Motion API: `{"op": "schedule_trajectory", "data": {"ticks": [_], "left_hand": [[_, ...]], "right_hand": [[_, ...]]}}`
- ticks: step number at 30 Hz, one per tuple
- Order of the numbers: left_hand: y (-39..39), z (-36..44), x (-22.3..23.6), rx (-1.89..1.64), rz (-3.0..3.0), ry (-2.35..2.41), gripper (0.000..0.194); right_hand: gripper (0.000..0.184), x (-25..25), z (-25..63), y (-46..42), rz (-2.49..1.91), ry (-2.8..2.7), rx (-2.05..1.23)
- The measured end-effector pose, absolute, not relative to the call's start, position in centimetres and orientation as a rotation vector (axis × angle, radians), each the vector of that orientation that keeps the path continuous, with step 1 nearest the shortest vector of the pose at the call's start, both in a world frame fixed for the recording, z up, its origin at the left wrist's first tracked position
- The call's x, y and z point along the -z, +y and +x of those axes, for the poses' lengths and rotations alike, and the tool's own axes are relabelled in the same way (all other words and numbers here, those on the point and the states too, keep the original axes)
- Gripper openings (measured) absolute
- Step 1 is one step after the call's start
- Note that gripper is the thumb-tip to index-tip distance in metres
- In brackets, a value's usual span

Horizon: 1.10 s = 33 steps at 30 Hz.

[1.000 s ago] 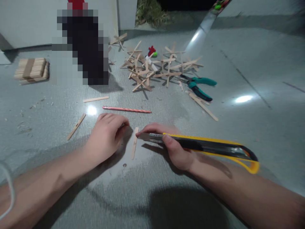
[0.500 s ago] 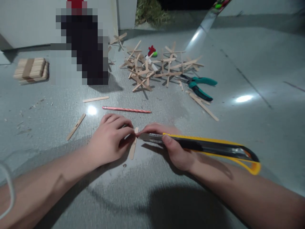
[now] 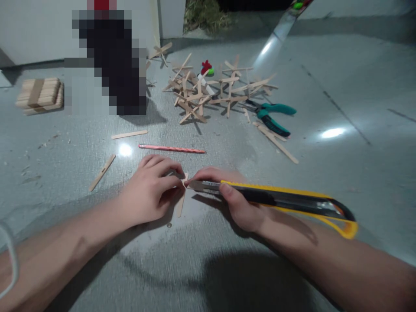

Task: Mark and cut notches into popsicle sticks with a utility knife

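Note:
My right hand (image 3: 238, 201) is closed around a yellow and black utility knife (image 3: 292, 201), whose blade points left. The blade tip meets or nearly meets a wooden craft stick (image 3: 181, 206) on the floor, near its upper part. Curled over that stick from the left is my left hand (image 3: 152, 186), its thumb and fingers pinching the stick by the blade tip. The fingers partly cover the stick. Beyond my hands lies a red pencil (image 3: 172, 149). A craft stick with a small slot (image 3: 102, 172) rests left of my left hand.
Farther off lie a heap of crossed craft sticks (image 3: 195, 97), teal-handled pliers (image 3: 276, 117) and a white tube (image 3: 206, 85). A banded bundle of sticks (image 3: 40, 95) sits at the far left. One loose stick (image 3: 130, 134) lies past the pencil; a white cable (image 3: 12, 255) hangs at the left edge.
Both hands stay almost in place. The knife blade has shifted very slightly at the stick, and the whole view has drifted a little.

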<state>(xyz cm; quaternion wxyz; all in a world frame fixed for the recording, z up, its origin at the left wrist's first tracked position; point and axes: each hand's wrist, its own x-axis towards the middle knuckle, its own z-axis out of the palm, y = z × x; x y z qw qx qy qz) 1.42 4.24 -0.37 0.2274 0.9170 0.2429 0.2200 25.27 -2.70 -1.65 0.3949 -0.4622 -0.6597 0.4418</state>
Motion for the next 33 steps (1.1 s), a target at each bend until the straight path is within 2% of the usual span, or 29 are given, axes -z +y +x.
{"op": "schedule_trajectory", "data": {"ticks": [6, 14, 22, 29, 33], "left_hand": [[4.3, 1.5, 0.4, -0.602, 2.544, 0.568, 0.008], [4.3, 1.8, 1.1, -0.589, 2.730, 0.507, 0.017], [4.6, 1.5, 0.3, -0.685, 2.484, 0.878, 0.019], [4.0, 1.6, -0.4, -0.592, 2.588, 0.643, 0.009], [3.7, 1.7, -0.4, -0.590, 2.620, 0.655, 0.008]], "right_hand": [[0.061, 1.5, 25.2, -2.5, -1.163, -1.678, -1.121], [0.060, 1.4, 25.2, -2.5, -1.148, -1.686, -1.106], [0.055, 1.6, 25.3, -2.7, -1.162, -1.651, -1.119], [0.062, 1.4, 25.2, -2.6, -1.165, -1.666, -1.138], [0.058, 1.4, 25.2, -2.6, -1.152, -1.661, -1.130]]}}
